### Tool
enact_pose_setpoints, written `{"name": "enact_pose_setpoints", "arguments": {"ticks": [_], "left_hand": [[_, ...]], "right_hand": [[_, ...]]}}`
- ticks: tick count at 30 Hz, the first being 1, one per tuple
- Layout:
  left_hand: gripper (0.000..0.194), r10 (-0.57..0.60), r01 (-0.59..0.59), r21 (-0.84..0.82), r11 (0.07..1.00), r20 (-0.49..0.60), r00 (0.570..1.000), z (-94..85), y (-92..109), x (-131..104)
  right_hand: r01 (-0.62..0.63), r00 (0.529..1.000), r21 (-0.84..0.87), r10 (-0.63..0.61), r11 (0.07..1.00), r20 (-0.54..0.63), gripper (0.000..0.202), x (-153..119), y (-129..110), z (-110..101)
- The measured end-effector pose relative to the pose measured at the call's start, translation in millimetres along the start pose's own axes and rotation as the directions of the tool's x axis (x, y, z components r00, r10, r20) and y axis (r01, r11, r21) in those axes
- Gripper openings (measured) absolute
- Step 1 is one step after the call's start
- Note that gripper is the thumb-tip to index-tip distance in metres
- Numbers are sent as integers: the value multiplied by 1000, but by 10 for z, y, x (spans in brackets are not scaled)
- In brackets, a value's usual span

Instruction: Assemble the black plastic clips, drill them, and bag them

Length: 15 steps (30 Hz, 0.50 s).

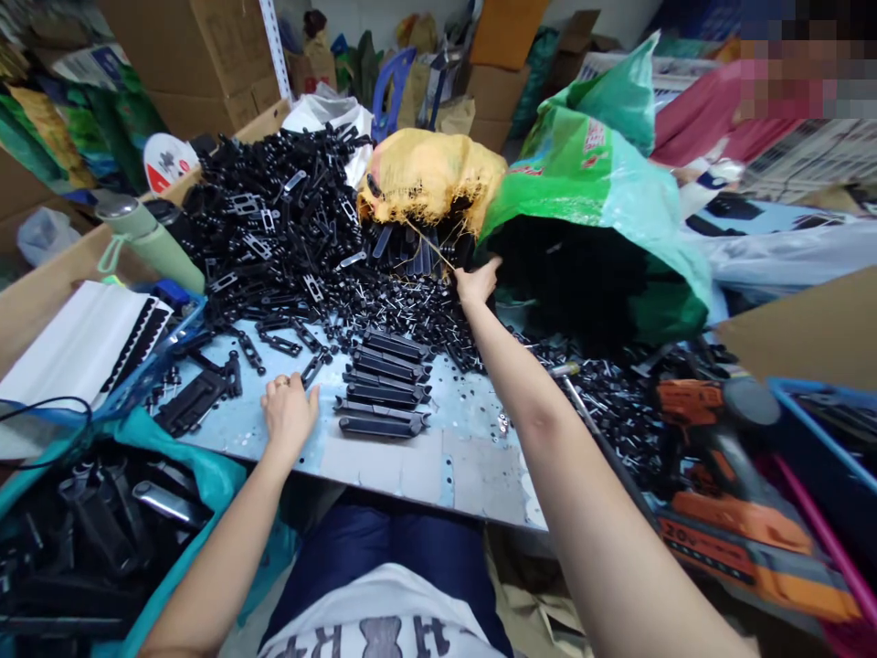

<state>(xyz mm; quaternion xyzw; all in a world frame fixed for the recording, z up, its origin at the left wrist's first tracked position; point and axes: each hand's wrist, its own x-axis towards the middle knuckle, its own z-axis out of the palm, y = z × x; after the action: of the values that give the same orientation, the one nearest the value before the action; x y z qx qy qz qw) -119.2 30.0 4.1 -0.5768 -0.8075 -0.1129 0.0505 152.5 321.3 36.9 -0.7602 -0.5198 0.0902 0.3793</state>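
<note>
My left hand (291, 408) rests on the light blue tabletop with its fingers loosely bent and the thumb apart. Just beyond its fingertips lies a small black linked part (315, 367). To its right, several long black plastic bars (387, 395) lie side by side in a row. My right hand (478, 281) reaches far forward over a heap of small black parts and screws (404, 306). Its thumb and a finger are spread, close to the mouth of a green woven bag (554, 196) and a frayed yellow sack (435, 174). Its other fingertips are partly hidden.
A large pile of black brackets (274, 201) fills the back left. At right lies an orange cordless drill (740, 512), near a metal rod (589, 416). A green flask (147, 239) and a teal bag of black parts (229, 480) are at left. Another person's sleeve (699, 114) shows behind.
</note>
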Motion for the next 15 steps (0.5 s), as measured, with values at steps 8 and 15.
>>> {"name": "enact_pose_setpoints", "arguments": {"ticks": [8, 15], "left_hand": [[22, -62, -45, -344, 938, -294, 954, 14, -26, -1], [21, 345, -479, -590, 650, -332, 878, -243, 357, -521]], "right_hand": [[310, 945, 184, -323, 933, 46, 24, -451, 197, -350], [609, 792, 219, -602, 763, -106, 36, -875, 40, -1014]]}}
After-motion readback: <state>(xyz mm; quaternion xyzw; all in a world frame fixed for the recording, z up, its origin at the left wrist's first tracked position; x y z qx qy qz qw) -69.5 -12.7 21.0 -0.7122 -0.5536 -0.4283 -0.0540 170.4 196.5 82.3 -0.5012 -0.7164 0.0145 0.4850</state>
